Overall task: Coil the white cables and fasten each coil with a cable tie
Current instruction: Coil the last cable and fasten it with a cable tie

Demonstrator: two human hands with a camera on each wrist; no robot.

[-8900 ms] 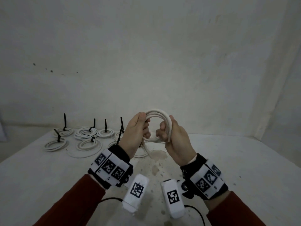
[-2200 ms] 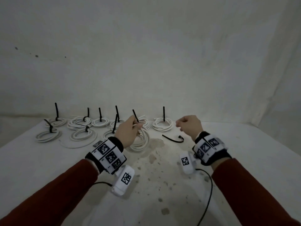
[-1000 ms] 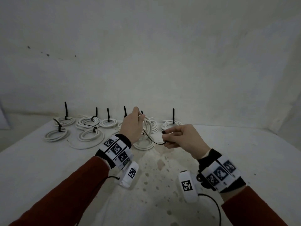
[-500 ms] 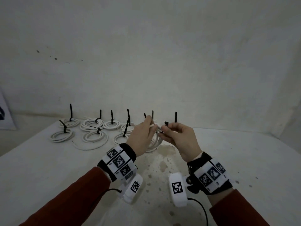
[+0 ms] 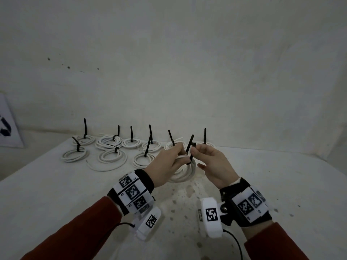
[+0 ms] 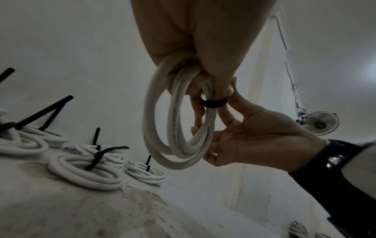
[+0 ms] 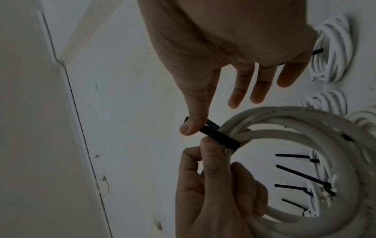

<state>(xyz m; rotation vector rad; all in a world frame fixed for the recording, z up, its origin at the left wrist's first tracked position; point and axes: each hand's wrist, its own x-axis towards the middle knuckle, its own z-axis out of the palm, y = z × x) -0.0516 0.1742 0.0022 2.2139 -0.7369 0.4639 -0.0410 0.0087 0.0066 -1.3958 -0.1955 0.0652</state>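
Note:
My left hand grips a white cable coil by its top strands, a little above the table. A black cable tie wraps round those strands, its tail sticking up between my hands. My right hand pinches the tie's head end with thumb and forefinger, its other fingers spread. In the left wrist view the cable tie bands the cable coil just below my left hand's fingers. In the right wrist view the right hand's thumb presses the cable tie beside the cable coil.
Several tied coils with upright black tie tails lie in two rows along the table's back left. A loose cable end trails by the front row. A wall rises close behind the table, with a sign leaning at far left.
My right hand brought the black tie over to the coil in my left hand. The tie now loops the strands, and both hands have closed in together above the table.

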